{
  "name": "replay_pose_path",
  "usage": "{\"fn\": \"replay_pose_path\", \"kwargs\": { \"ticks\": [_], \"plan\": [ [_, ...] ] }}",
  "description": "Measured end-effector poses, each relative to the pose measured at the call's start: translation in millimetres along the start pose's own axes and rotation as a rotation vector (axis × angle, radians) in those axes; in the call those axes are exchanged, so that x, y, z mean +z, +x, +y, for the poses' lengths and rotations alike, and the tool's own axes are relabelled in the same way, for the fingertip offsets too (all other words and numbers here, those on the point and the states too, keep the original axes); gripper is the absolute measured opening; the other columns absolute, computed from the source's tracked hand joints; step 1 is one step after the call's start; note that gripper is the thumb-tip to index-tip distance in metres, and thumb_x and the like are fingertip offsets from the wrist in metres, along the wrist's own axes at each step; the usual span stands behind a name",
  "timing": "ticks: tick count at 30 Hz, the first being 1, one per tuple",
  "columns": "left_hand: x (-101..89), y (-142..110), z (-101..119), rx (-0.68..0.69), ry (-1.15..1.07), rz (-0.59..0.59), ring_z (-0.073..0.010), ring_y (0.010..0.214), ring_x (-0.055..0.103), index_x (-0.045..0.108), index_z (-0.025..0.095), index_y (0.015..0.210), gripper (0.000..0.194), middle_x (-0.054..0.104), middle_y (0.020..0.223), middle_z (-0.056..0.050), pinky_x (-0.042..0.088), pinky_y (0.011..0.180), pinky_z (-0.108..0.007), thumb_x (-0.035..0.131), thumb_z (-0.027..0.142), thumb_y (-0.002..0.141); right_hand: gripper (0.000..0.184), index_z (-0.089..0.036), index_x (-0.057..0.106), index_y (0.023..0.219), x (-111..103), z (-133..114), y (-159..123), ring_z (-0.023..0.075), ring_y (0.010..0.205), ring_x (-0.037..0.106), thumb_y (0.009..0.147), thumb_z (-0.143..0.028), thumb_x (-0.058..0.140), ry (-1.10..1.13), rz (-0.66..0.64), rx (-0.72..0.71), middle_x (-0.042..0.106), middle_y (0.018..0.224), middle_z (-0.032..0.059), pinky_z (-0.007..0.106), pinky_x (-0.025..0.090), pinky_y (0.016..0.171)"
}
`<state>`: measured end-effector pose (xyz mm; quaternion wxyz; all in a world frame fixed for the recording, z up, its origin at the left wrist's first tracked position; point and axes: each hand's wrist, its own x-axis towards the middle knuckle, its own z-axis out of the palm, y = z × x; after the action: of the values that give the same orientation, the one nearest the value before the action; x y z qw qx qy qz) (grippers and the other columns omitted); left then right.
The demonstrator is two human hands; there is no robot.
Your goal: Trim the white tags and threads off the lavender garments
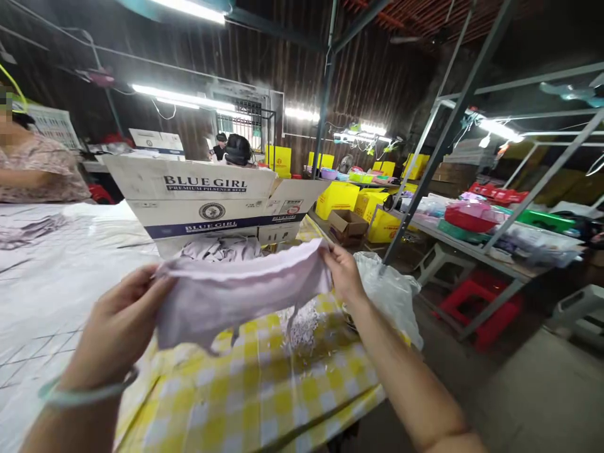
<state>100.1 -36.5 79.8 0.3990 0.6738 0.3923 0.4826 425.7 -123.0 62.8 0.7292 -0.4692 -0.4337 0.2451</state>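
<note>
Stretched between my two hands is a pale lilac piece of fabric (245,292) with a gathered upper edge, like a small garment; its lower edge hangs loose above the table. My left hand (125,318) pinches its left end, the wrist wearing a pale green bangle. At the other end, my right hand (342,267) grips the upper corner between thumb and fingers. Behind the fabric, a heap of similar lilac cloth (221,248) lies against a white carton (212,195) marked "BLUE GIRL". Below, small pale scraps (302,327) are piled on the yellow checked tablecloth (236,402).
White sheeting and stacked cloth (113,229) cover the left side, where a person (42,163) works. A clear plastic bag (389,292) hangs by the table's right edge. Farther right are a metal post, a red stool (481,308) and a loaded workbench (491,251).
</note>
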Motion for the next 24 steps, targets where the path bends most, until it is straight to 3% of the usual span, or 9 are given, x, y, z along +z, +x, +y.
{"fn": "replay_pose_path", "kwargs": {
  "ticks": [3, 7, 10, 15, 20, 24],
  "plan": [
    [48.6, 53.1, 5.0, 0.101, -0.327, -0.069, -0.0111, 0.068, 0.053, 0.066, 0.019, 0.088, 0.03, 0.062, 0.075, 0.002, 0.041, 0.056, -0.018, 0.076, 0.043, 0.073, 0.035, -0.02, 0.07, 0.094, -29.3, -4.5, 51.8, 0.0162, 0.073, 0.062, 0.073, -0.049, 0.072, -0.099, 0.105, -0.165, 0.071, 0.079, -0.0003, 0.027, 0.049, 0.07],
    [113.8, 121.1, -1.6, 0.134, -0.445, -0.091, -0.0085, 0.057, 0.048, 0.061, 0.016, 0.08, 0.04, 0.057, 0.066, 0.003, 0.038, 0.052, -0.018, 0.08, 0.047, 0.062, 0.039, -0.018, 0.071, 0.091, -66.0, -1.8, 108.6, 0.0175, 0.083, 0.063, 0.069, -0.051, 0.072, -0.147, 0.191, -0.229, 0.072, 0.086, -0.0002, 0.028, 0.049, 0.078],
    [146.9, 153.1, -6.2, 0.107, -0.484, -0.137, -0.0088, 0.054, 0.048, 0.06, 0.016, 0.078, 0.043, 0.055, 0.06, 0.004, 0.038, 0.05, -0.019, 0.081, 0.047, 0.058, 0.041, -0.017, 0.07, 0.091, -86.3, 8.2, 131.1, 0.0181, 0.083, 0.063, 0.07, -0.052, 0.07, -0.19, 0.236, -0.248, 0.073, 0.086, 0.0015, 0.029, 0.049, 0.079],
    [164.5, 178.8, -26.1, 0.05, -0.499, -0.222, -0.0085, 0.055, 0.051, 0.062, 0.015, 0.079, 0.048, 0.058, 0.064, 0.003, 0.041, 0.052, -0.019, 0.084, 0.048, 0.053, 0.045, -0.016, 0.069, 0.097, -108.5, 33.7, 137.6, 0.0194, 0.087, 0.064, 0.073, -0.053, 0.066, -0.274, 0.285, -0.234, 0.073, 0.094, 0.0044, 0.03, 0.049, 0.081],
    [174.5, 196.4, -67.1, -0.041, -0.427, -0.32, -0.009, 0.056, 0.052, 0.064, 0.015, 0.081, 0.049, 0.059, 0.066, 0.002, 0.043, 0.052, -0.02, 0.084, 0.051, 0.054, 0.047, -0.015, 0.07, 0.102, -128.0, 70.8, 141.2, 0.0208, 0.089, 0.065, 0.078, -0.056, 0.061, -0.406, 0.263, -0.134, 0.074, 0.095, 0.005, 0.032, 0.05, 0.079],
    [207.6, 218.2, -109.4, -0.127, -0.295, -0.352, -0.0094, 0.054, 0.051, 0.063, 0.014, 0.082, 0.052, 0.059, 0.065, 0.002, 0.042, 0.05, -0.021, 0.08, 0.057, 0.057, 0.045, -0.014, 0.069, 0.103, -144.5, 121.3, 163.0, 0.0208, 0.091, 0.065, 0.085, -0.053, 0.055, -0.563, 0.24, 0.014, 0.073, 0.095, 0.0046, 0.032, 0.051, 0.081]
  ]
}}
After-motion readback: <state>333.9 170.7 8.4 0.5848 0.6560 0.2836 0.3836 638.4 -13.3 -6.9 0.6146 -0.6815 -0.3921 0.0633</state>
